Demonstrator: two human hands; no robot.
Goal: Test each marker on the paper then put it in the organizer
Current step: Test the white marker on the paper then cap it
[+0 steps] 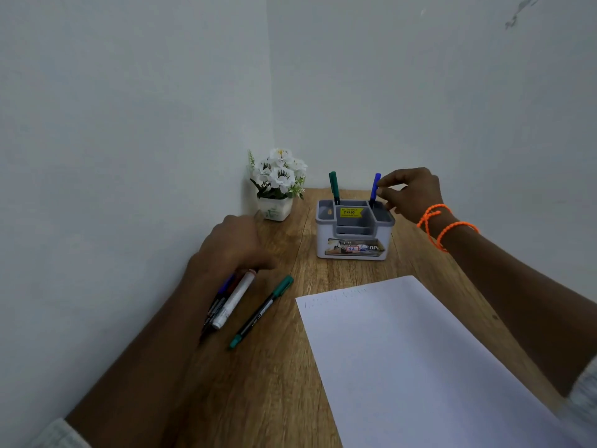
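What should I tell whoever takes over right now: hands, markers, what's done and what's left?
Right hand: fingertips at the blue marker, which stands in the organizer's right slot; whether it is gripped or just let go is unclear.
Left hand: resting on the bunch of markers on the table, grip unclear.
Done: a green marker stands in the left slot, the blue one in the right. Faint marks show at the top of the paper.
Left: the bunch, plus the green marker lying loose beside it, still need testing and storing.
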